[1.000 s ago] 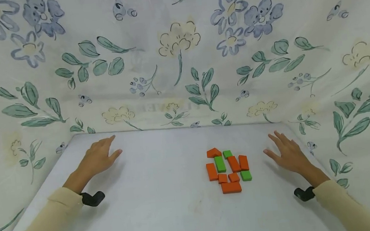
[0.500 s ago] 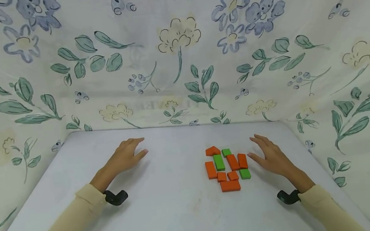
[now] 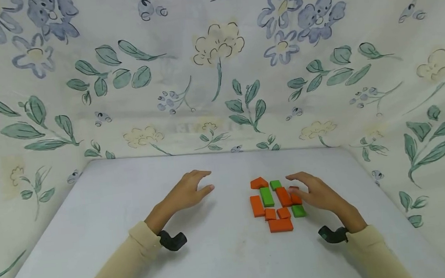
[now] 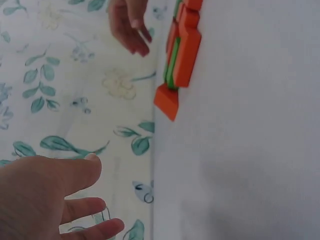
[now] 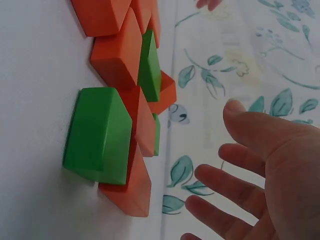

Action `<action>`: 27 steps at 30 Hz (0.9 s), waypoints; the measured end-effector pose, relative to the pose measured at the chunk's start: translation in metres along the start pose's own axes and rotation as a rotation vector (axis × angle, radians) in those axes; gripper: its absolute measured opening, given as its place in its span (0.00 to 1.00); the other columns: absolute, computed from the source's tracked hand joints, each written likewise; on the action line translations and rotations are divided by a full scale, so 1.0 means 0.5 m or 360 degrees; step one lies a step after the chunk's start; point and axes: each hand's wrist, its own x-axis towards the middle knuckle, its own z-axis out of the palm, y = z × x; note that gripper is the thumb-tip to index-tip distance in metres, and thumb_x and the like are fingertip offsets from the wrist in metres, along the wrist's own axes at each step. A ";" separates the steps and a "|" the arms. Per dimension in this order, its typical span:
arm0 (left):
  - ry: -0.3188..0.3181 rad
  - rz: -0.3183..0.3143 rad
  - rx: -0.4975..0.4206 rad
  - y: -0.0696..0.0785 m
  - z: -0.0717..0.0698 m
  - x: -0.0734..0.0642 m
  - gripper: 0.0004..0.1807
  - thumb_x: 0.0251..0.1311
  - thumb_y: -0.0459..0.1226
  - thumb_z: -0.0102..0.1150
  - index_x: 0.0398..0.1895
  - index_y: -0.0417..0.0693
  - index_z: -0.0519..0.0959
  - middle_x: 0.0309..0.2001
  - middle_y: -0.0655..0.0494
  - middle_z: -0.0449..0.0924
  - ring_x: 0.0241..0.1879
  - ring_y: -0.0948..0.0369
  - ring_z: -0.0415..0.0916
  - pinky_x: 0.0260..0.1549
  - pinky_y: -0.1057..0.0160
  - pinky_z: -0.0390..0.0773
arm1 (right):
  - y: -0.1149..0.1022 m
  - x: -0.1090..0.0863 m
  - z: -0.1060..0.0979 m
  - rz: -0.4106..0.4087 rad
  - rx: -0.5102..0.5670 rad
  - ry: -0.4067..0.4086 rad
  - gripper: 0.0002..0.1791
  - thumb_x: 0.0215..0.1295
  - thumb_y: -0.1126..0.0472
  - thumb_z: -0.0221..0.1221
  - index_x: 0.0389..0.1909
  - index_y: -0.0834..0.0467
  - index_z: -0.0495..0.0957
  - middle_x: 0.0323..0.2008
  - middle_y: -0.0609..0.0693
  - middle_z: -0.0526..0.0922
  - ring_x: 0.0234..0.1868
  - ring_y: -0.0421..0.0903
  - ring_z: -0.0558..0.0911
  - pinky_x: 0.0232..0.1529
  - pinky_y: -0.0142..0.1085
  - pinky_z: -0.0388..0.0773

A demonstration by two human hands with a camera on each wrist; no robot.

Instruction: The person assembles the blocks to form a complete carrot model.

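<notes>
Several orange and green blocks lie in a tight cluster right of the table's middle. Among them are a long green block, an orange block with a pointed side at the far left, a wide orange block at the near side, and a small green block at the near right. Over the cluster's right edge hovers my right hand, fingers apart and holding nothing; it partly hides an orange block. My left hand is raised left of the cluster, thumb and fingers spread, with nothing in it.
The blocks sit on a white table. A floral cloth hangs behind it and along both sides. Each wrist wears a black device below the cream sleeve.
My left hand has travelled right, toward the blocks. My right hand has come left, from beside the cluster to above its right edge. The blocks have stayed in place.
</notes>
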 end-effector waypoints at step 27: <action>-0.0286 0.0098 0.0146 0.152 0.202 0.059 0.46 0.52 0.62 0.69 0.68 0.44 0.71 0.62 0.48 0.72 0.58 0.55 0.71 0.60 0.54 0.74 | 0.027 0.002 0.025 0.0071 -0.0025 -0.0274 0.32 0.66 0.53 0.65 0.67 0.63 0.72 0.69 0.63 0.71 0.74 0.68 0.61 0.68 0.62 0.62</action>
